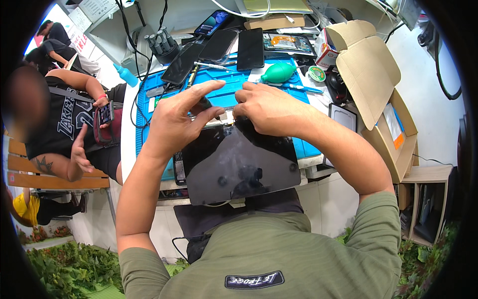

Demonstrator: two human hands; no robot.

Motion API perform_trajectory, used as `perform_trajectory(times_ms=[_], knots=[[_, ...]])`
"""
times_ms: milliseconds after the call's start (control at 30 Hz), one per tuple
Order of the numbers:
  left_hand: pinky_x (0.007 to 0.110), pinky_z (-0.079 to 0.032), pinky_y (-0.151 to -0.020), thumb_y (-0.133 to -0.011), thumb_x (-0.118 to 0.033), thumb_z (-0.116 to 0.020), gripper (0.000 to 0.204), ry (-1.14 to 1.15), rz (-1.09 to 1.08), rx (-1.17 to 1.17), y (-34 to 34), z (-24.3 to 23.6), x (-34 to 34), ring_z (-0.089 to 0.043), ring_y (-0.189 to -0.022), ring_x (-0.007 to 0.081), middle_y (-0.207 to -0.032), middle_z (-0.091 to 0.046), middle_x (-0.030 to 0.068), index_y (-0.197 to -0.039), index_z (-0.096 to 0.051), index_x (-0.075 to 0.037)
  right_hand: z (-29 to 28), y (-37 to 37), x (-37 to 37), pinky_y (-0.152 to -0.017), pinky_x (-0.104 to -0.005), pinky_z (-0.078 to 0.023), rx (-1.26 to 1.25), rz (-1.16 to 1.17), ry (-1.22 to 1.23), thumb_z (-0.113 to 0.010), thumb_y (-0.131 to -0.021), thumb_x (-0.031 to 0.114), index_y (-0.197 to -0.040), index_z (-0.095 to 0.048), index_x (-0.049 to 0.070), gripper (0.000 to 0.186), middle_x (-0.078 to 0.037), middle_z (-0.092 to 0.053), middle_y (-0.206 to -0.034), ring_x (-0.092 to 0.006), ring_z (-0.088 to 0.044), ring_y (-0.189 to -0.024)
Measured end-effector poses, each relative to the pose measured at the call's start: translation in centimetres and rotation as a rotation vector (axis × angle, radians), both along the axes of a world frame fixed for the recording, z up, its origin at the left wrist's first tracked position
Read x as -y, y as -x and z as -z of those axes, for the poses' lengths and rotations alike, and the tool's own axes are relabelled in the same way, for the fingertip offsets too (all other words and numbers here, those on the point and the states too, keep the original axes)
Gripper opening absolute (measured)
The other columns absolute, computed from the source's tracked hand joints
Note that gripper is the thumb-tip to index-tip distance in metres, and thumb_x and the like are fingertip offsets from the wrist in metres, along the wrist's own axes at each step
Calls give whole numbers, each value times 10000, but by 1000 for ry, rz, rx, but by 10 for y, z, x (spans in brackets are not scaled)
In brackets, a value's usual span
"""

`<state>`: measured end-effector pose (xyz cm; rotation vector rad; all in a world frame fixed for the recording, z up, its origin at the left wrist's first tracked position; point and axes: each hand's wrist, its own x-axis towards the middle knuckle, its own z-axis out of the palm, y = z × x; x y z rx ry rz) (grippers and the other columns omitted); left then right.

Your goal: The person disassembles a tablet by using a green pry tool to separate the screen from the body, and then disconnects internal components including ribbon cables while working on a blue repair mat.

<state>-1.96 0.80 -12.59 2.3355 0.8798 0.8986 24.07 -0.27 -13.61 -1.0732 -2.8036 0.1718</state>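
Observation:
A large, glossy dark panel, like a tablet screen (239, 172), lies over the near edge of the blue work mat (226, 90). My left hand (180, 115) is at its far left corner, thumb and fingers closed around a small dark tool (203, 103) whose kind I cannot make out. Its thin tip reaches toward the panel's far edge. My right hand (264, 107) has its fingers curled together at that same far edge, just right of the tool. What those fingertips pinch, if anything, is hidden. Between the hands a light, metallic strip shows along the edge.
Several dark phones (250, 49) and an opened phone (289, 43) lie beyond the mat. A green air blower (280, 73) rests on its far side. At right stands an open cardboard box (376, 74). Another person (74, 109) sits at left, holding a phone.

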Motion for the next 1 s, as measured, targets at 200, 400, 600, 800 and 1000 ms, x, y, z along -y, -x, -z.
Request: perform_trajectory(times_ms=[200,400,600,800,1000], knots=[[320,-633,-819,-903,25,-833,599,10,-40,1,-1,-8,8,-785,-974,170,-1186,-800,96,-1466,-662,-83,0,6,-2,-1005,-434,-540,-65,6,-25,-681,-811,-24,-1106,-809,75,336,-100,-687,-1057,-299,-623,-1100],[351,-635,-906,-920,66,-781,689,-13,-17,5,1,-6,11,-779,-1054,192,-1204,-790,109,-1558,-579,-95,-8,7,-5,-1000,-477,-554,8,4,47,-717,-856,52,-1166,-792,44,319,-134,-722,-1128,-331,-642,-1174],[337,-645,-901,-853,62,-850,864,-10,48,10,3,4,8,-778,-1094,215,-1220,-783,127,-1622,-499,-118,-8,4,-8,-1002,-471,-553,23,26,53,-700,-893,58,-1157,-795,39,281,-137,-724,-1135,-334,-646,-1170],[274,-633,-840,-887,43,-864,809,119,-181,316,4,26,12,-777,-920,124,-1039,-786,80,-1600,-508,-94,2,7,-11,-985,-439,-548,-30,-17,15,-698,-896,53,-1117,-796,70,243,-97,-695,-1037,-313,-635,-1102],[268,-620,-808,-880,31,-883,823,235,-279,570,16,35,-1,-748,-904,119,-1007,-782,98,-1593,-474,-22,3,21,-19,-971,-456,-558,-86,-15,22,-741,-935,139,-1080,-793,53,176,-103,-726,-1049,-320,-658,-1119]])
